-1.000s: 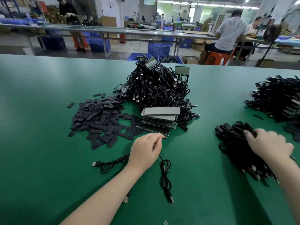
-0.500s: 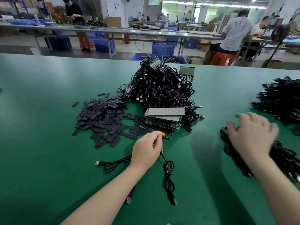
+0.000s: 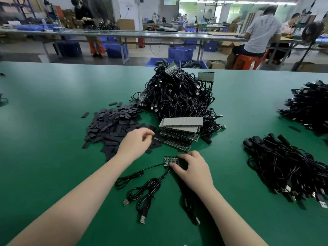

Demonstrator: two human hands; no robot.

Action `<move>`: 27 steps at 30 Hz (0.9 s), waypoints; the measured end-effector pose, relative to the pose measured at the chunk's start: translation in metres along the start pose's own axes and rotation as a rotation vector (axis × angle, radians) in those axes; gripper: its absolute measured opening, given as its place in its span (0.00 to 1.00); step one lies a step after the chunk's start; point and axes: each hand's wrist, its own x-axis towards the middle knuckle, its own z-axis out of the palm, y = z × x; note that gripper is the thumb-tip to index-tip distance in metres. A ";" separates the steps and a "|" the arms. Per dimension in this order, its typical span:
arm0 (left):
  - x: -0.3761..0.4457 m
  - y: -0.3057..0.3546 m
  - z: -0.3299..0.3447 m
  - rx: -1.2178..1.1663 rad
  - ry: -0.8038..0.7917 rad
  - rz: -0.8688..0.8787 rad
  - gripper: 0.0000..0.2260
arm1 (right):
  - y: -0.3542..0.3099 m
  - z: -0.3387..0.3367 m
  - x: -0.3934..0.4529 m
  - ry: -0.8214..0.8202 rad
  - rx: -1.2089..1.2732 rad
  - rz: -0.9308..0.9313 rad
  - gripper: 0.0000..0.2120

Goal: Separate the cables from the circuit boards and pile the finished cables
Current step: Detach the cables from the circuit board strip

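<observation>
Head view, only one on offer. Small green circuit board strip flat on the green table mat, just in front of the body, long axis running left to right. Right hand on top of the strip's right end, fingers curled over it and thumb against its near edge; clamped on the board, by the look of it, though the covered end stays hidden. Left hand lifted just left of and beyond the strip, fingers loosely curled, nothing visibly held, blurred at the tips; no contact with the board.

Thin black USB cables trailing from the strip's near edge toward the body and leftward, loosely coiled, silver plugs pointing down-left at the near end. So cable axis roughly crosswise to board axis, roots at the board, free ends nearest the left forearm.

Judgement: board pinned by the right, cables open to the left, which sits nearer the exposed left end and the cable roots. Next pull likely toward the body, away from the board edge.

Heap of finished black cables well apart to the right, nearer the right hand. Stack of green boards just beyond the strip, touching the big tangled heap of unprocessed cables. Scatter of flat dark grey rectangular pieces beyond the left hand.
</observation>
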 end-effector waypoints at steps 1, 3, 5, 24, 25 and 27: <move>-0.003 0.004 0.003 0.111 -0.071 0.069 0.11 | 0.001 0.000 0.000 -0.009 0.008 -0.005 0.25; -0.010 0.011 0.018 0.238 -0.194 0.156 0.16 | 0.002 -0.002 0.001 -0.001 0.047 -0.020 0.22; -0.018 0.016 0.036 0.190 -0.283 0.146 0.22 | 0.003 -0.005 -0.001 0.027 0.162 -0.013 0.16; -0.042 0.031 0.072 -0.553 -0.121 -0.074 0.09 | 0.006 -0.010 -0.004 0.153 0.577 0.108 0.07; -0.042 0.032 0.073 -0.533 -0.102 -0.079 0.09 | 0.006 -0.009 -0.003 0.159 0.567 0.106 0.07; -0.041 0.032 0.074 -0.506 -0.087 -0.071 0.10 | 0.006 -0.006 -0.003 0.182 0.545 0.100 0.08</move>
